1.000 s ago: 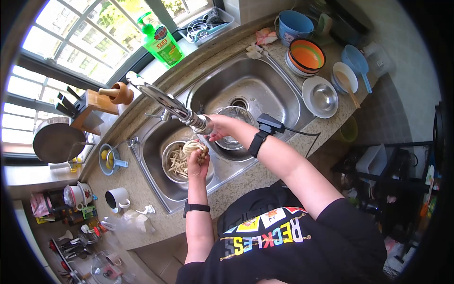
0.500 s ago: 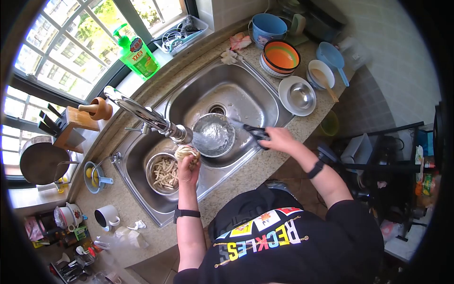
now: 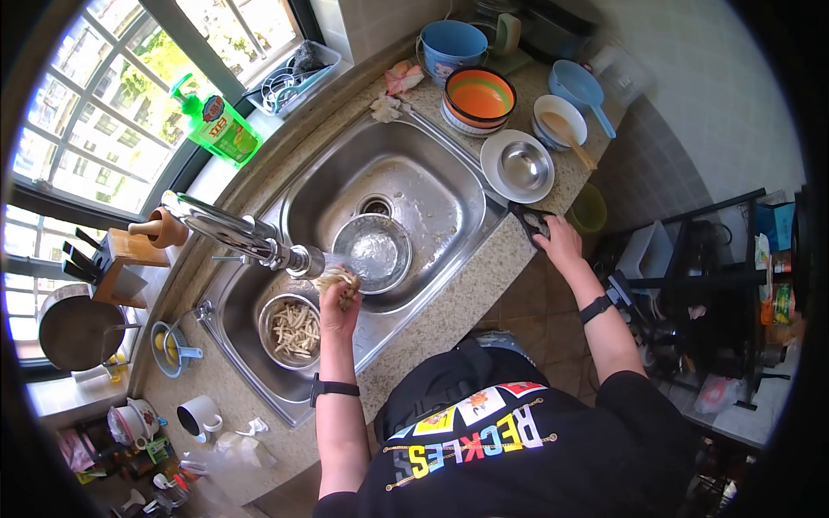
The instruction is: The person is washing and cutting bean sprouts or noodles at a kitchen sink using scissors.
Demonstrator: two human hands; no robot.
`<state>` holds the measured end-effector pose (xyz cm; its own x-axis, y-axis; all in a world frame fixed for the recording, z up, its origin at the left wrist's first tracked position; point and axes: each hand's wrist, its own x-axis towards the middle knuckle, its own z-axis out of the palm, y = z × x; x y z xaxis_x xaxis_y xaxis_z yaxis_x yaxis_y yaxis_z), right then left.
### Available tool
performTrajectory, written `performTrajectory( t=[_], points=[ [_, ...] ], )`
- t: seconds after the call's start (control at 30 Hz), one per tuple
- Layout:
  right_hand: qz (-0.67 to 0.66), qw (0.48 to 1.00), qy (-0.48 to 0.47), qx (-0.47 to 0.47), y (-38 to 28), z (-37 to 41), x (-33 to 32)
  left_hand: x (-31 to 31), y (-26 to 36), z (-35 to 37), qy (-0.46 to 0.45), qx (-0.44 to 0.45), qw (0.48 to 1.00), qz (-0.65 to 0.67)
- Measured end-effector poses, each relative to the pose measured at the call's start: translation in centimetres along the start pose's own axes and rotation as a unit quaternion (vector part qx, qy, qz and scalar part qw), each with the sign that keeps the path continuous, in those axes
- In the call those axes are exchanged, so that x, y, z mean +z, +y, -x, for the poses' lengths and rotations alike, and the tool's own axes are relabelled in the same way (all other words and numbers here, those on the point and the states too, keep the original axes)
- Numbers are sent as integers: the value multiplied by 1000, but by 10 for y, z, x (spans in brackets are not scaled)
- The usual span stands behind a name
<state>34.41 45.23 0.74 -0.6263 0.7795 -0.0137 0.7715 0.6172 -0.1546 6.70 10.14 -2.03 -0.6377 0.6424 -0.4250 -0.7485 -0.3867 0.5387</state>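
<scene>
A steel double sink [image 3: 436,173] filled the counter, with its long tap [image 3: 233,231] swung over the divider. A steel bowl [image 3: 373,250] sat in one basin, and a strainer bowl [image 3: 294,331] of pale strips sat in the other. The left hand [image 3: 337,304] was closed around a clump of pale strips [image 3: 337,278] at the tap's head, near the strainer bowl. Washing seemed partway done: many strips were in the strainer bowl, this clump not yet. The right hand [image 3: 560,242] rested on a dark object [image 3: 528,217] at the counter edge, its grip unclear.
</scene>
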Motion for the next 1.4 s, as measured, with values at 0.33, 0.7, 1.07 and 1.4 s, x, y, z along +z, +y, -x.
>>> performTrajectory(
  t=[0.33, 0.7, 1.07, 1.4],
  points=[
    [43, 997, 2, 67, 27, -24, 9, 2, -1, 2, 6, -3, 1000, -28],
    [-266, 963, 26, -21, -75, -19, -30, 16, -4, 4, 24, -6, 997, -79],
    [-448, 815, -181, -321, -313, 2, 26, 30, 2, 6, -1, -4, 989, -147],
    [-580, 722, -313, -211, -314, -3, 58, 23, 1, 14, 33, -15, 998, -48]
  ],
)
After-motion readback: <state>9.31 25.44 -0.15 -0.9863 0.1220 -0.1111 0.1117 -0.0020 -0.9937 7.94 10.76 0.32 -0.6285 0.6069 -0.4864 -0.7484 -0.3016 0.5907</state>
